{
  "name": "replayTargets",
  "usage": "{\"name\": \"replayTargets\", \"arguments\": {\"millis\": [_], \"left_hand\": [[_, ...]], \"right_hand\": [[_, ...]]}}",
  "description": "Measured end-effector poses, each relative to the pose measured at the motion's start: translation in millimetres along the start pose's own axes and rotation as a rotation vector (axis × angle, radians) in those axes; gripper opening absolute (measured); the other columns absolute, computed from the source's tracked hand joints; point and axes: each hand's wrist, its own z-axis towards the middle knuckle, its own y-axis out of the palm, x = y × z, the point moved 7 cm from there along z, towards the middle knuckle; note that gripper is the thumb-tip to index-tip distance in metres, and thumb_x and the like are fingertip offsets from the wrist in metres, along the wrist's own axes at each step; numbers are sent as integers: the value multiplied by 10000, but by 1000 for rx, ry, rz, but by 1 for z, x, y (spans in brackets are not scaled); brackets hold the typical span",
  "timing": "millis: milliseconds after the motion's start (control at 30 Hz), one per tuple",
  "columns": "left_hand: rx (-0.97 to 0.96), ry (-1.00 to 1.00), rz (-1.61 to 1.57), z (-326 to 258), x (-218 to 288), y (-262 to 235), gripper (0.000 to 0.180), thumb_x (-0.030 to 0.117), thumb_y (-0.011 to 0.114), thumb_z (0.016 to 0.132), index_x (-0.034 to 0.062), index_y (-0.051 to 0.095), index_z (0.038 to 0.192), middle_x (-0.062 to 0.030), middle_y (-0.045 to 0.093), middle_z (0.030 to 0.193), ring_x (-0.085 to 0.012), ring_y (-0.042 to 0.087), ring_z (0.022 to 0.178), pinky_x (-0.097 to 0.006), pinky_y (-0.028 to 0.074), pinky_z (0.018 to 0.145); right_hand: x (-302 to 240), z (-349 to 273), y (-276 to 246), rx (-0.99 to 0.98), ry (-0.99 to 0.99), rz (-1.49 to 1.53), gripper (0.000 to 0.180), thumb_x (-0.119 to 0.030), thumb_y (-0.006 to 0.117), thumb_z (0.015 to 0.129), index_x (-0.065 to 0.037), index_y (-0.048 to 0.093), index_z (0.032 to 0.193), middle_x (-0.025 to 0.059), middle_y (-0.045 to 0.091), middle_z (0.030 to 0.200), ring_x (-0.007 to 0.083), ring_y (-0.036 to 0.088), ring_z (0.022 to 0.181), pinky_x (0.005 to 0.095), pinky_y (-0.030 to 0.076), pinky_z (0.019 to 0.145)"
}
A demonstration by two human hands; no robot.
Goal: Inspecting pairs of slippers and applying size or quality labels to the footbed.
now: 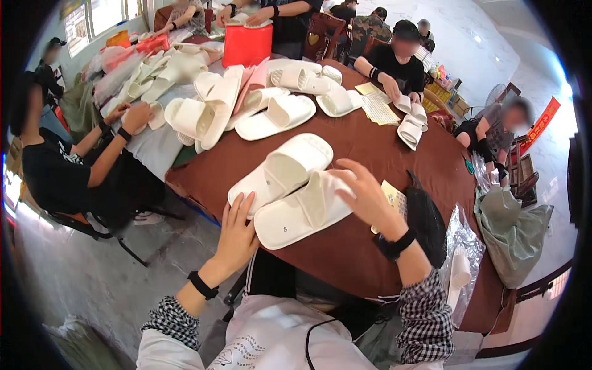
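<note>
A pair of white slide slippers lies side by side in front of me at the near table edge, toes pointing away to the right. My left hand (237, 225) touches the heel of the left slipper (285, 165), its fingers stretched over the edge and its thumb hidden. At the toe end of the right slipper (293, 217), my right hand (368, 196) is open, with fingers spread and curved beside the strap. Both slippers have wide textured straps and small dark marks on their insoles.
The table (376, 145) has a brown cover. White slippers (213, 111) are heaped beyond the pair, near a red bucket (248, 44). Co-workers handle slippers at the left, back and right. A black bag (425, 213) and clear plastic wrap (459, 246) lie at my right.
</note>
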Motion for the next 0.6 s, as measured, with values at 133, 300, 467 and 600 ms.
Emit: {"name": "replayTargets", "arguments": {"millis": [133, 300, 467, 600], "left_hand": [[29, 10, 16, -1, 3, -1, 525, 109, 666, 830, 26, 580, 1340, -208, 332, 1577, -441, 272, 1460, -602, 225, 1192], [78, 25, 61, 10, 0, -26, 410, 65, 632, 830, 42, 657, 1239, -141, 575, 1387, -345, 484, 1293, -578, 320, 1089], [159, 106, 4, 44, -12, -32, 404, 86, 635, 867, 42, 632, 1268, -151, 583, 1338, -357, 527, 1233, -470, 408, 1041], [155, 153, -79, 61, -10, -17, 456, 110, 631, 868, 53, 600, 1319, -161, 554, 1353, -377, 496, 1268, -496, 392, 1061]], "right_hand": [[-59, -30, 34, -12, -56, -79, 545, -237, 760, 841, -161, 590, 1354, 141, 481, 1462, 394, 431, 1374, 570, 334, 1141], [-84, -46, 65, 39, -7, -260, 566, -228, 766, 819, -160, 593, 1354, 103, 511, 1431, 339, 430, 1385, 615, 277, 1160], [-73, -54, 72, -19, 0, -224, 496, -116, 688, 844, -149, 604, 1332, 57, 588, 1324, 237, 482, 1350, 577, 273, 1186], [-59, -51, 60, -55, -99, -241, 469, -22, 609, 849, -143, 627, 1302, 50, 608, 1303, 221, 487, 1361, 512, 290, 1210]]}}
